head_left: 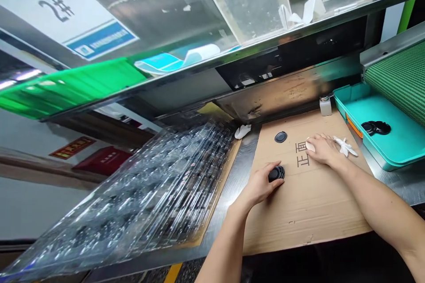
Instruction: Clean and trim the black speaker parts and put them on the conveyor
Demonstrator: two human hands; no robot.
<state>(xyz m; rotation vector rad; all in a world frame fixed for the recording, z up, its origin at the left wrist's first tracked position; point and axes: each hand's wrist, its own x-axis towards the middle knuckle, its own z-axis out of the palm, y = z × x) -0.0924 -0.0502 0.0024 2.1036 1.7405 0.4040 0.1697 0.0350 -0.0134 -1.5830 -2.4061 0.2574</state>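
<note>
My left hand [258, 186] grips a small stack of round black caps [276, 174] between thumb and fingers, low over the cardboard sheet [299, 212]. Closed on a small white wad [310, 145], perhaps cloth or tissue, my right hand [322, 148] rests beside the black printed characters. A single black round cap [280, 137] lies flat on the cardboard beyond my left hand. Just right of my right wrist sits a crumpled white tissue or cloth [345, 146]. Fingers partly cover both held things.
Stacked clear plastic trays [159, 185] fill the left side. A teal bin [398, 119] at right holds black round pieces [376, 128]. Beside it are a small white bottle [326, 106] and a green conveyor belt [398, 70]. A metal-edged shelf [206, 64] overhangs the bench.
</note>
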